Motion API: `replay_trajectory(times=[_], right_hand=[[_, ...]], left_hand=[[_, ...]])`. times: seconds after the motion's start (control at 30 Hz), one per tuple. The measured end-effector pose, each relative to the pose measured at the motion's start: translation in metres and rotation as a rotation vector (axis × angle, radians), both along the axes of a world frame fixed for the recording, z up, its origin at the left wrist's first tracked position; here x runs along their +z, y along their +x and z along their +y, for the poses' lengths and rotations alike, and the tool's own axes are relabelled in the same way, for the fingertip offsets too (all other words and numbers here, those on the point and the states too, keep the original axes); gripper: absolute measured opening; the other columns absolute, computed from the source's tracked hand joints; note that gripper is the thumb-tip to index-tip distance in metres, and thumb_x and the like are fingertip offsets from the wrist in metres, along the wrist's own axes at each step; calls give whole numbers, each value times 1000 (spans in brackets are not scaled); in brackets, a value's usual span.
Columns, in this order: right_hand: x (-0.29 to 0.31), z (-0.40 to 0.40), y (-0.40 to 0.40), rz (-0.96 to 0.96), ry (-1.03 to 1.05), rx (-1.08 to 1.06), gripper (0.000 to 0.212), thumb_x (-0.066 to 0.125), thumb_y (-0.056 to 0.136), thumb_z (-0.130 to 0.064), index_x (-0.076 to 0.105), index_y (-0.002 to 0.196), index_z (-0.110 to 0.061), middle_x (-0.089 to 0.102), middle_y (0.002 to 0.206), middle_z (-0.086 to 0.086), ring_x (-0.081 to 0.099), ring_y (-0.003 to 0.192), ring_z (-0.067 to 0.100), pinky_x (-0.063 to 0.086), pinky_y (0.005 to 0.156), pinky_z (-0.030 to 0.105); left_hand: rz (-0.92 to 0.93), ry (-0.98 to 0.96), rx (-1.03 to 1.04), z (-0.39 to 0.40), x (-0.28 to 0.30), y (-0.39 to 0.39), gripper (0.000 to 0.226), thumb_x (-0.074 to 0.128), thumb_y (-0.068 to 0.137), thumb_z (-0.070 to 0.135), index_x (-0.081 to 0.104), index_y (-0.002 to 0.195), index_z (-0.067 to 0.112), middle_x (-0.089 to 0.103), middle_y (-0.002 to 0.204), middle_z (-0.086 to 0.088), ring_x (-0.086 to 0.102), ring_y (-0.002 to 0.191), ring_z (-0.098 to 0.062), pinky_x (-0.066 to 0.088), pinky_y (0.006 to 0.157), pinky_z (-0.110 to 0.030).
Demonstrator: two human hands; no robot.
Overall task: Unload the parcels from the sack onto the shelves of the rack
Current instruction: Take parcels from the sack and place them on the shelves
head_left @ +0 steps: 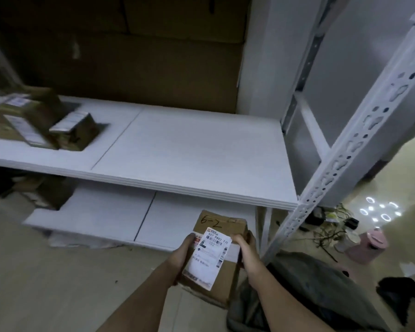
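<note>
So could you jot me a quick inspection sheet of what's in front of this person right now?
Surface: white upper shelf, mostly bare; lower shelf beneath it.
Job's things: cardboard parcel with shipping label, held in front of the rack; dark sack on the floor at right.
Clutter: blurred parcels on the upper shelf's left end; pink container on the floor.
Hands: left hand and right hand grip the parcel's sides.
Cables: tangled wires on the floor by the rack post.
Surroundings: dim room, pale floor.

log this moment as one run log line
stage: carrying | hands: left, right gripping brown cardboard parcel | white rack shelf: not yet reached
</note>
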State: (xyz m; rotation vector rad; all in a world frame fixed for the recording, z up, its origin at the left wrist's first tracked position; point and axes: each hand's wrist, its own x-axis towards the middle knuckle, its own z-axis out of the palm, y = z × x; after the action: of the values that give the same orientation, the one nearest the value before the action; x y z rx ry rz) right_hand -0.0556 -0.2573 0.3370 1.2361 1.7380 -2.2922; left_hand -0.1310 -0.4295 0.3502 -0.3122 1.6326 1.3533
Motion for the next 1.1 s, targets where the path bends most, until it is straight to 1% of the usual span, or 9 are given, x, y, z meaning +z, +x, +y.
replay_trajectory(times=[0.07,0.23,0.4,0.5,0.57,0.67,0.83,0.97,1.1], right_hand=[[4,-14,-19,19,10,78,42,70,83,-32,46,116,-22,67,105,11,66,92,24,50,67,30],[17,-66,-68,69,77,233,72,70,70,-48,48,125,-7,68,106,11,69,88,20,50,57,23],[38,-138,-115,123,109,310,40,58,90,-45,45,121,-24,65,112,4,65,94,17,52,77,32],[38,-189,-153,159,197,346,74,59,65,-75,48,130,-41,61,124,3,63,107,21,50,96,45],[36,-220,-174,144,220,345,79,56,61,-82,44,131,-48,56,129,1,58,115,22,45,102,48],[53,-276,-200,143,229,318,60,53,69,-78,42,119,-47,63,121,-3,61,109,20,46,101,46],[78,-331,-246,147,283,191,50,54,81,-70,43,108,-29,64,103,-6,62,102,23,46,98,44],[97,-345,-279,248,414,140,51,49,90,-60,52,123,-21,63,118,1,60,104,20,44,87,33],[109,-342,-311,332,504,127,49,45,94,-58,53,128,-25,58,125,2,56,109,19,37,84,29]], left_hand=[[-34,16,52,-20,0,0,62,31,95,59,69,84,11,72,67,-8,67,52,-19,47,48,-17],[27,124,212,-71,8,-17,62,26,97,58,67,110,13,75,91,-10,73,71,-22,54,57,-26],[162,138,356,-134,19,-48,56,32,98,55,67,112,13,73,101,-11,71,90,-27,56,77,-35],[273,99,389,-188,21,-81,55,35,96,58,72,106,19,75,97,-5,71,93,-24,51,95,-41],[338,71,376,-220,26,-102,52,35,96,57,75,97,24,76,94,-1,71,91,-21,51,95,-40],[366,53,332,-274,38,-141,54,35,93,63,75,94,26,76,93,2,71,91,-20,51,94,-38],[407,62,278,-330,47,-209,74,45,61,83,70,108,32,73,105,3,69,97,-21,50,97,-41],[493,113,166,-339,90,-237,47,45,88,62,69,109,26,73,104,3,70,95,-16,52,85,-31],[596,139,70,-334,106,-272,49,44,87,63,67,111,27,73,103,6,69,97,-12,49,89,-32]])
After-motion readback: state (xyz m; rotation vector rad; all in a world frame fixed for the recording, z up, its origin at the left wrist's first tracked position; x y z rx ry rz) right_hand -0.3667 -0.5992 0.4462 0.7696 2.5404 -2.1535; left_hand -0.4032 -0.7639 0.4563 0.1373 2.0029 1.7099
